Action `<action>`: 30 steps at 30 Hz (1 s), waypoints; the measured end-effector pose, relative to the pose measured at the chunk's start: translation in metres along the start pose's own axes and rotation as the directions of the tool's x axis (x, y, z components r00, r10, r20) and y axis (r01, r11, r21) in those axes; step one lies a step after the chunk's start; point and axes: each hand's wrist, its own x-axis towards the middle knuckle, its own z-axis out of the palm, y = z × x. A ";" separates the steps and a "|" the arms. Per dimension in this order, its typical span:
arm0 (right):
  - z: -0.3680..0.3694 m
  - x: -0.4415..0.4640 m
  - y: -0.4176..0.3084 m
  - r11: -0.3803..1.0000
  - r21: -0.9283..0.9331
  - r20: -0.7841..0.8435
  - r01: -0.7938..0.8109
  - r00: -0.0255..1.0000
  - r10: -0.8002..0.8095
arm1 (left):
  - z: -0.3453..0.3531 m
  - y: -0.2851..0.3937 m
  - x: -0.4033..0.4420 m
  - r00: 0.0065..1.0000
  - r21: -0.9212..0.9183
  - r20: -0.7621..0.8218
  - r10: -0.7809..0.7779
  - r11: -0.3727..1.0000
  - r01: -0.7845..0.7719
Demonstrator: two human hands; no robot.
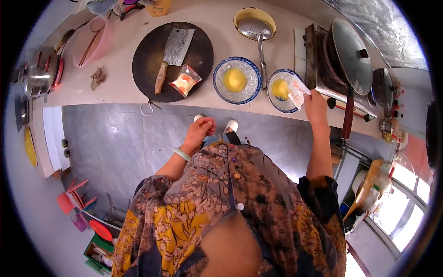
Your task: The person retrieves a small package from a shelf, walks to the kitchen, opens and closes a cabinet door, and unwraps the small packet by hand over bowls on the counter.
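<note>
My right hand (315,107) holds a small white packet with reddish print (298,91) over the right edge of a blue-rimmed bowl (280,91) with yellow contents. To its left a larger blue-rimmed bowl (236,80) holds a yellow mound. My left hand (200,131) hangs over the floor in front of the counter, fingers curled together; whether something small is between them I cannot make out. On the round dark board (138,64) lie a cleaver (178,48) and a clear packet with red and pale contents (186,81).
A skimmer (261,51) rests in a yellow-rimmed bowl (236,21) behind the bowls. At right are a stove (316,55) and a lidded pan (352,57) with its handle towards me. A pink basket (104,46) and a crumpled cloth (98,78) lie at left.
</note>
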 end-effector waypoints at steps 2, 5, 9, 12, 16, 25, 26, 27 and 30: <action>0.021 0.004 0.020 0.993 -0.069 0.027 0.100 0.995 -0.098 | 0.004 0.000 0.002 1.000 0.002 0.007 -0.002 1.000 0.002; 0.010 0.002 0.008 0.999 0.046 0.030 0.006 1.000 -0.007 | 0.004 -0.004 0.002 1.000 0.014 0.010 0.001 1.000 -0.001; 0.016 -0.003 0.015 0.995 0.054 -0.017 0.078 0.997 -0.077 | 0.008 -0.010 0.000 1.000 0.019 0.018 -0.010 1.000 0.010; 0.004 -0.005 0.009 0.990 0.136 -0.084 0.038 0.996 -0.026 | 0.012 -0.010 0.001 1.000 0.027 0.016 -0.003 1.000 0.002; 0.018 -0.002 0.024 0.992 0.099 -0.063 0.081 0.995 -0.075 | 0.017 -0.016 0.003 1.000 0.061 0.015 -0.015 0.998 0.014; 0.009 -0.008 0.011 0.985 0.147 -0.106 0.094 0.991 -0.079 | 0.026 -0.026 0.008 0.999 0.053 0.037 -0.013 0.999 0.011; 0.002 -0.013 0.003 0.981 0.184 -0.111 0.063 0.993 -0.043 | 0.025 -0.028 0.006 0.999 0.048 0.034 -0.014 0.999 0.013; 0.007 -0.012 0.008 0.974 0.197 -0.151 0.108 0.985 -0.079 | 0.027 -0.028 0.006 0.999 0.047 0.036 -0.016 0.999 0.014; 0.029 -0.007 0.021 0.979 0.122 -0.063 0.165 0.985 -0.159 | 0.034 -0.025 0.006 0.999 0.084 0.040 -0.016 0.996 0.013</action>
